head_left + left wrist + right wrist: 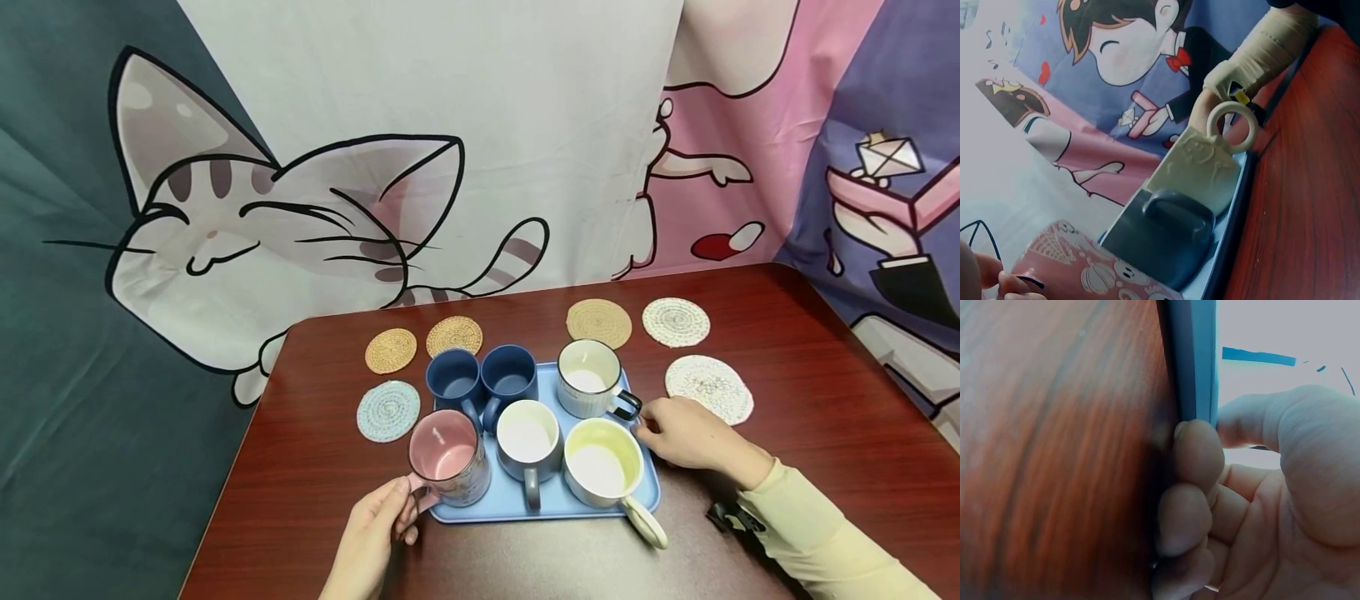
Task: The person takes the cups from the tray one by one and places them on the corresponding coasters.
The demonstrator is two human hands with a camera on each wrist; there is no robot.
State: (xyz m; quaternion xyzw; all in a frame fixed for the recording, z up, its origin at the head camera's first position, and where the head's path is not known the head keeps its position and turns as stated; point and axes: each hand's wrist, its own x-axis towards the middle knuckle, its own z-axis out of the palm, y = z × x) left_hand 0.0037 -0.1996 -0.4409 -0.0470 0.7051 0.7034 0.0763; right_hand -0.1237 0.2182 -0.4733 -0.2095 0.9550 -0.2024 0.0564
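A blue tray [557,503] on a dark red wooden table [810,433] holds several mugs. My left hand [403,507] grips the handle of the pink mug [447,457] at the tray's front left corner; the left wrist view shows my fingertips [999,281] on the pink mug [1085,269]. My right hand [649,428] holds the tray's right edge. In the right wrist view its fingers [1196,450] curl against the tray edge [1195,356] with the thumb above. Beside it stand a white ribbed mug [588,379] and a cream-handled mug [604,463].
Two dark blue mugs [480,377] and a grey mug [528,440] fill the rest of the tray. Several round woven coasters lie around it: two orange ones [391,350] and a pale blue one [387,410] on the left, three [676,322] on the right. A cartoon cloth hangs behind.
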